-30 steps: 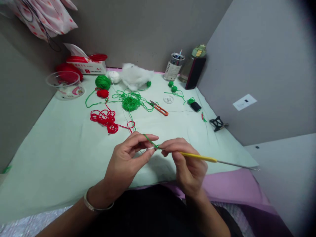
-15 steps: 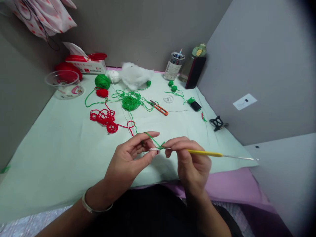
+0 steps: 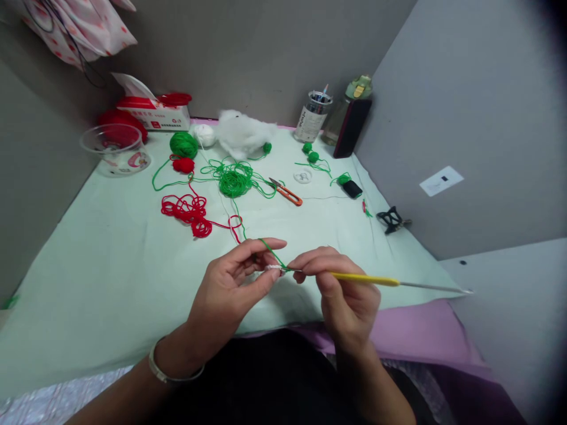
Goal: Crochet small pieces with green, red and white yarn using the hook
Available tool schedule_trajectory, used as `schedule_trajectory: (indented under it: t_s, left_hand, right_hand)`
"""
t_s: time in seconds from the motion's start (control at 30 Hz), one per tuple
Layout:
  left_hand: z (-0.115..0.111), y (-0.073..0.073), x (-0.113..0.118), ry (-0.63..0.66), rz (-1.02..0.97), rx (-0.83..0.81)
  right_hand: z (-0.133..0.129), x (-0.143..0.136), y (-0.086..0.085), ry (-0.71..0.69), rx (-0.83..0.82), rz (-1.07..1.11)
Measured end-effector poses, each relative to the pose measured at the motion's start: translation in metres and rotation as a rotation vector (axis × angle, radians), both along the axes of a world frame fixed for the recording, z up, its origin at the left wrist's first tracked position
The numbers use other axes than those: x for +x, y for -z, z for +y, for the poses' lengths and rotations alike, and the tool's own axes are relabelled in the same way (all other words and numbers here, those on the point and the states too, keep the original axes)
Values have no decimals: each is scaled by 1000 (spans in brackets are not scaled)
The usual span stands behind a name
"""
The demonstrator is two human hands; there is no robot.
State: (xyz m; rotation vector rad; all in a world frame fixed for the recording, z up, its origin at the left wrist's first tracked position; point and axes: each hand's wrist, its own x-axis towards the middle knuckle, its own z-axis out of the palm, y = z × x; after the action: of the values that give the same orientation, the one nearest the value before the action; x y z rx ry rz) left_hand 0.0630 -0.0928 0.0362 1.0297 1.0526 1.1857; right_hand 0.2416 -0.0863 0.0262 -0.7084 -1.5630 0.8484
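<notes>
Between thumb and fingers, my left hand (image 3: 234, 280) pinches a small white crochet piece (image 3: 273, 268) with a bit of dark red at its edge. Green yarn (image 3: 274, 252) runs over my raised left index finger down to the piece. My right hand (image 3: 343, 286) grips a crochet hook (image 3: 367, 278) by its yellow handle; the hook's tip meets the green yarn at the piece. The finest loops there are too small to make out. Behind my left hand lie a loose red yarn tangle (image 3: 188, 212) and a green yarn coil (image 3: 235, 183).
Orange thread snips (image 3: 286, 192) lie mid-table. Farther back are a green yarn ball (image 3: 183, 144), white stuffing (image 3: 243, 134), a clear tub (image 3: 116, 154), a tissue box (image 3: 163, 118), a pen can (image 3: 312, 121), a bottle (image 3: 337, 118) and a phone (image 3: 353, 128). A black stand (image 3: 392, 220) is at right.
The hook has shifted slightly, its tip now lower against the piece and its far end further right. The short green end that stuck up at the tip no longer shows.
</notes>
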Motion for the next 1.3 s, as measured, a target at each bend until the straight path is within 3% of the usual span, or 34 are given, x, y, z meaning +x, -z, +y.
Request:
schedule_trajectory:
  t_s: [0.23,0.57,0.73,0.93,1.1,1.3]
  left_hand:
    - [0,2,1,-68,65,112]
    - [1,6,3,-116,32,187]
    - [0,4,7,-109,-19,118]
    - [0,2,11,-92,-205,40]
    - [1,4,11,-128,-173,39]
    - [0,5,4,-31,-118,23]
  right_hand:
    - [-4,-2,-4,29,212,-200]
    - [-1,-2,-3,10,227,-238]
    - [-1,-8,6,103,275,-224]
    - [0,-15,13,107,73,10]
    - [4,-18,20,39,-105,235]
    - [11,-19,20,-38,-224,384]
